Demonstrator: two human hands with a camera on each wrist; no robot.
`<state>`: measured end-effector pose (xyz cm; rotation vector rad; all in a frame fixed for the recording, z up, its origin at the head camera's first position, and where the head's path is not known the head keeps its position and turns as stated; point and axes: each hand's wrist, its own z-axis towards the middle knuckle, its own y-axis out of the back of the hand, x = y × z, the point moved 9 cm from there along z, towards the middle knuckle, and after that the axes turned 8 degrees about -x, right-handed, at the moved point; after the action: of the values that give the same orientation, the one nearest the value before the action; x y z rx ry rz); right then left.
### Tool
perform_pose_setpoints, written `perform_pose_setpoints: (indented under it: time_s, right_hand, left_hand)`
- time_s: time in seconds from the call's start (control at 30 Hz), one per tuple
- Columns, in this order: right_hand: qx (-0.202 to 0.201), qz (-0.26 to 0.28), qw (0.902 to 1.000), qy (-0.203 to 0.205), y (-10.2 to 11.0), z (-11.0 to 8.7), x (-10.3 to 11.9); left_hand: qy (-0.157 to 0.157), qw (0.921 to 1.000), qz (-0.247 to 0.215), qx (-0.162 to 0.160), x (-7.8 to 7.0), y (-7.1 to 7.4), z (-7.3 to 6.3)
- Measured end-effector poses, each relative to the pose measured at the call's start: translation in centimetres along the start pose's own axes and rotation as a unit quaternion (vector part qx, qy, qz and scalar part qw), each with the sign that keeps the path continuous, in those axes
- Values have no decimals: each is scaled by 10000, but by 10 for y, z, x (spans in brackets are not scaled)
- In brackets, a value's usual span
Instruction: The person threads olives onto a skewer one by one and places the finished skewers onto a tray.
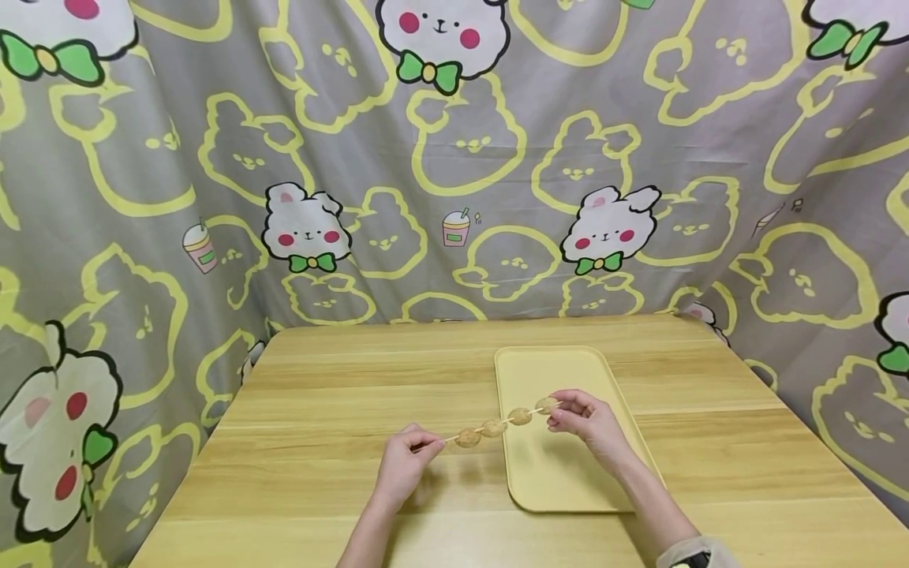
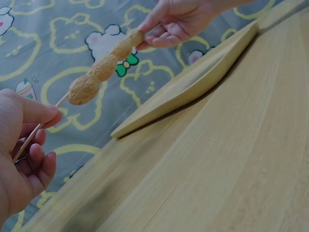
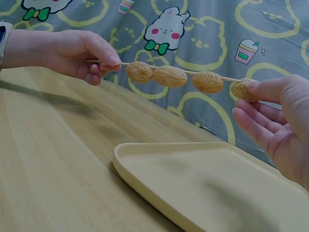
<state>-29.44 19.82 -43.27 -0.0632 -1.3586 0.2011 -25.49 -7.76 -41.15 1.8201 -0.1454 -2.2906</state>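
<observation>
A thin wooden skewer [image 3: 188, 72] carries several brown, wrinkled, oval balls [image 3: 170, 77]. It hangs in the air between both hands, sloping up to the right in the head view. My left hand [image 1: 406, 467] pinches the bare stick end between thumb and fingers, the tail of the stick running across the palm in the left wrist view. With thumb and fingertips, my right hand [image 1: 595, 428] grips the end ball [image 3: 241, 90] at the other tip. In the right wrist view, the two left-hand balls touch, while gaps separate the others.
Below the right hand lies a shallow, pale yellow rectangular tray [image 1: 561, 481] with a low rim. It rests on a wood-grain table [image 1: 319, 394]. A grey patterned curtain [image 1: 383, 158] surrounds the table at the back and sides.
</observation>
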Motion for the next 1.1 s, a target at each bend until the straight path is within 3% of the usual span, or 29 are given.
perform_pose_setpoints:
  time_s: [0.9,1.1]
  right_hand:
    - [-128,-94,9999,53,1,0,3]
    - [-203,-121,9997,63,4,1,5]
  left_hand:
    - [-80,9999,99,20,1,-8,0]
    - [-3,9991,193,380,3,-14,-2]
